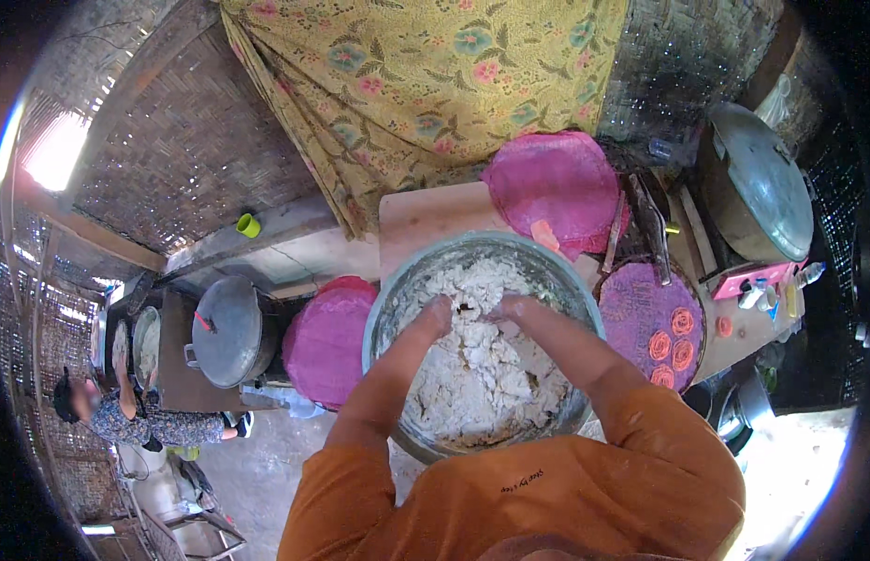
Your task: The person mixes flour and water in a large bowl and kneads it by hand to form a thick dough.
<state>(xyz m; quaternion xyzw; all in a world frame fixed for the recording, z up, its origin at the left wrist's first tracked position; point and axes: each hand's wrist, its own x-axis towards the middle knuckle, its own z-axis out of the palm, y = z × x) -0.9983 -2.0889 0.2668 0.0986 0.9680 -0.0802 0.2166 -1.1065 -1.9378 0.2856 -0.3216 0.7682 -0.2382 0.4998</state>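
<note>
A wide grey-green basin (382, 280) in front of me holds a large mass of crumbly white dough (486, 360) with dry flour around it. My left hand (440, 316) is pressed into the dough's far part, fingers curled into it and partly hidden. Close to its right, my right hand (514, 312) also grips the dough, its fingertips sunk in the lumps. Between the two hands a small dark gap shows in the dough. Flour coats both hands.
Pink round covers (552, 187) lie beyond the basin, and a purple tray (641, 299) with orange coiled pieces sits right. A large lidded pot (758, 182) stands far right. At left are another pink cover (330, 341), a lidded pot (227, 332) and a co-worker (164, 425) at a basin.
</note>
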